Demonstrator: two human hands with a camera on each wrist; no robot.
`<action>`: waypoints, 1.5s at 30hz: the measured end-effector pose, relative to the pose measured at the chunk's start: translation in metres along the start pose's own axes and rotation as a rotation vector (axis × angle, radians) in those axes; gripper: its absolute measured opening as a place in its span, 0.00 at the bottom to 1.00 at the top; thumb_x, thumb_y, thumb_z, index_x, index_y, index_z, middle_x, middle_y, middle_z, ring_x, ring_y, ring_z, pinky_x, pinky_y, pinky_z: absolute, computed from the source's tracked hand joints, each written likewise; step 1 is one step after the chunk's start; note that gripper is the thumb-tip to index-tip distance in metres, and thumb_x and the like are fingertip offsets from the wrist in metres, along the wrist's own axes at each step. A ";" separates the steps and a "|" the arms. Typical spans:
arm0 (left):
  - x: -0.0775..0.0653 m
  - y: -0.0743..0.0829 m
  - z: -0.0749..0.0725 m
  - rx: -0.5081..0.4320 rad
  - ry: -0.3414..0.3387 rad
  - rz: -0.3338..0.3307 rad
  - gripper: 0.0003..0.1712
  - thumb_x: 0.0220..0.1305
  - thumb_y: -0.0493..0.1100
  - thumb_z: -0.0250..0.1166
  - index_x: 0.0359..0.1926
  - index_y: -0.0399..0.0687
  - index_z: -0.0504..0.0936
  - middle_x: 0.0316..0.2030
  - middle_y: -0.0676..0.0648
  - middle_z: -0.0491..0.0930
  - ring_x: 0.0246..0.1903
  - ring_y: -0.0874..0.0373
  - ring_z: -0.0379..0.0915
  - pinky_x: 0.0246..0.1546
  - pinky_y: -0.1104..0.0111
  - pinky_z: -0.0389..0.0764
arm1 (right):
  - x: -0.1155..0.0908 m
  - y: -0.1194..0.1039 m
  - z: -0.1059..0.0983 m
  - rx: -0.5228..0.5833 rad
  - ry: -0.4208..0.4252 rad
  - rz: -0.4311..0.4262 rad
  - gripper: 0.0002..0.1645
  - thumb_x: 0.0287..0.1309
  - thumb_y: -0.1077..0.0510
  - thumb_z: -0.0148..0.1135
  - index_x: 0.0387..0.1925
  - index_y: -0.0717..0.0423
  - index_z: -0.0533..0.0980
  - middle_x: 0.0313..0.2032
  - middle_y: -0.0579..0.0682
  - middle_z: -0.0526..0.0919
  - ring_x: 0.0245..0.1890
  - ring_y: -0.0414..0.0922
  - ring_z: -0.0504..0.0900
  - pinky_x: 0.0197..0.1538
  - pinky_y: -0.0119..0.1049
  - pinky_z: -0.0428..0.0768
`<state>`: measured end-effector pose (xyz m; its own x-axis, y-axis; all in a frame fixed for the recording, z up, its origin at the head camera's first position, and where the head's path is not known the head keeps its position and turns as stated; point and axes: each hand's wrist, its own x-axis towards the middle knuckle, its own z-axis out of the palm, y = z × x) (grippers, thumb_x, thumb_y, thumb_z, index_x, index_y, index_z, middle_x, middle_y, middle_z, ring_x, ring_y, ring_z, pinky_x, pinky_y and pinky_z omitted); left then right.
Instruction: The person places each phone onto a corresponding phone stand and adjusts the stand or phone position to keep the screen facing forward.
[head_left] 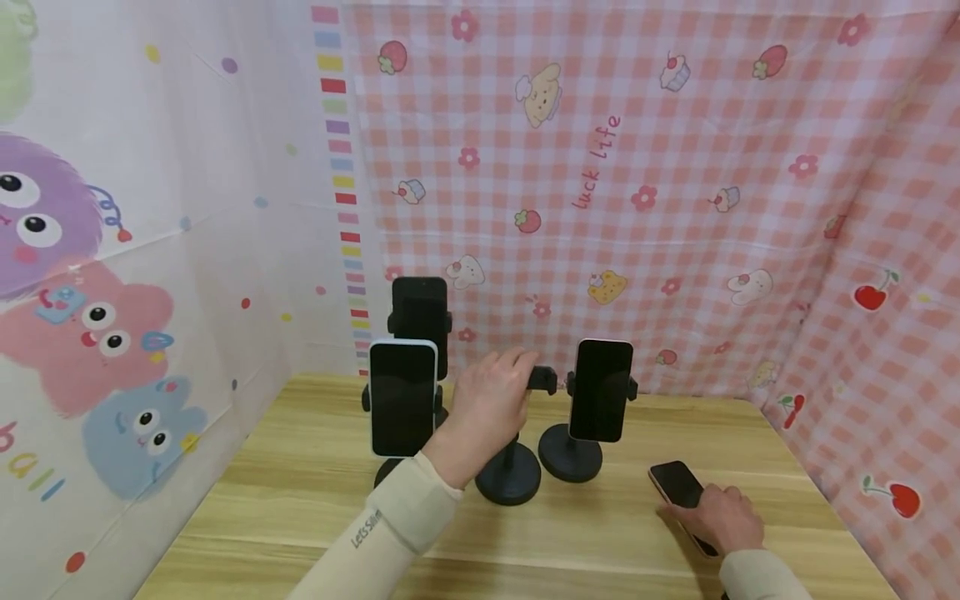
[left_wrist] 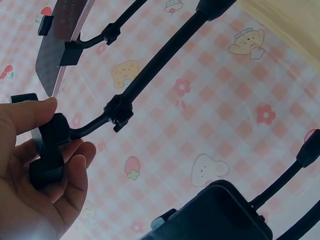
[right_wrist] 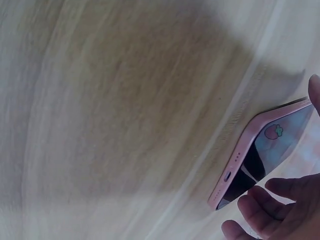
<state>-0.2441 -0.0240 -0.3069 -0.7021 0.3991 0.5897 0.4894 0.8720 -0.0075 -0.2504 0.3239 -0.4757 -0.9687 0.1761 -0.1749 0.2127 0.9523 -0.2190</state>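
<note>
In the head view my left hand [head_left: 491,392] grips the clamp [head_left: 542,380] at the top of the middle black phone stand [head_left: 508,475]. The left wrist view shows the thumb and curled fingers around this black clamp [left_wrist: 50,145], which has no phone in it. At the right, a phone with a pink edge [head_left: 677,483] lies screen up on the table. My right hand [head_left: 727,521] spans it, thumb along one long side and fingers at the other. The right wrist view shows fingertips [right_wrist: 250,200] close against the edge of this phone [right_wrist: 265,145].
Left of the middle stand, a light-edged phone [head_left: 403,400] stands in a holder, with another dark phone [head_left: 420,304] behind it. On the right, a further phone [head_left: 602,392] sits upright in its stand. Printed cloth [head_left: 480,217] hangs behind the wooden table [head_left: 300,475].
</note>
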 end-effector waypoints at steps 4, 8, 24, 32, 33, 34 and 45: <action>-0.004 -0.001 0.005 -0.045 0.050 -0.012 0.29 0.54 0.45 0.71 0.58 0.48 0.75 0.50 0.46 0.82 0.40 0.54 0.77 0.37 0.62 0.85 | 0.000 0.002 0.003 0.009 -0.001 0.001 0.68 0.34 0.17 0.56 0.45 0.82 0.71 0.35 0.76 0.72 0.36 0.66 0.72 0.37 0.62 0.75; -0.008 -0.004 0.009 -0.067 0.104 -0.019 0.36 0.55 0.45 0.70 0.64 0.46 0.69 0.54 0.44 0.78 0.40 0.54 0.77 0.32 0.61 0.85 | 0.000 0.004 0.003 0.008 -0.001 -0.013 0.64 0.37 0.19 0.57 0.42 0.81 0.73 0.33 0.75 0.71 0.35 0.66 0.71 0.37 0.62 0.74; -0.029 0.001 0.019 -0.330 0.123 -0.203 0.56 0.56 0.45 0.70 0.74 0.41 0.43 0.59 0.36 0.70 0.37 0.51 0.78 0.31 0.60 0.86 | 0.005 0.009 0.004 0.012 -0.062 -0.005 0.63 0.40 0.21 0.57 0.45 0.82 0.71 0.35 0.78 0.69 0.37 0.69 0.70 0.38 0.64 0.75; -0.037 0.005 0.026 -0.478 0.055 -0.347 0.57 0.60 0.53 0.65 0.75 0.43 0.35 0.66 0.35 0.64 0.40 0.49 0.80 0.36 0.56 0.85 | 0.009 0.008 -0.001 -0.002 -0.111 -0.041 0.55 0.45 0.28 0.60 0.49 0.79 0.73 0.40 0.80 0.69 0.43 0.71 0.69 0.41 0.69 0.73; -0.038 0.005 0.027 -0.498 0.054 -0.356 0.57 0.60 0.53 0.65 0.75 0.43 0.35 0.68 0.35 0.62 0.45 0.48 0.78 0.40 0.55 0.84 | 0.009 0.008 -0.001 0.001 -0.113 -0.044 0.55 0.46 0.28 0.61 0.50 0.79 0.72 0.41 0.80 0.69 0.43 0.72 0.69 0.41 0.69 0.73; -0.039 0.005 0.028 -0.519 0.053 -0.362 0.57 0.61 0.53 0.65 0.75 0.43 0.35 0.68 0.36 0.61 0.47 0.48 0.77 0.43 0.53 0.83 | 0.009 0.008 -0.002 0.001 -0.113 -0.047 0.54 0.46 0.29 0.61 0.50 0.78 0.73 0.41 0.81 0.69 0.43 0.72 0.69 0.41 0.70 0.73; -0.049 0.009 0.041 -0.642 0.106 -0.390 0.51 0.62 0.50 0.63 0.75 0.44 0.42 0.54 0.38 0.77 0.28 0.61 0.76 0.16 0.72 0.72 | 0.008 0.008 -0.003 -0.013 -0.092 -0.042 0.53 0.44 0.27 0.61 0.49 0.74 0.75 0.40 0.77 0.72 0.41 0.69 0.72 0.40 0.69 0.73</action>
<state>-0.2266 -0.0245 -0.3695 -0.8483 0.0377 0.5282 0.4437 0.5949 0.6702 -0.2566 0.3333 -0.4762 -0.9608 0.1124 -0.2534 0.1694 0.9617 -0.2153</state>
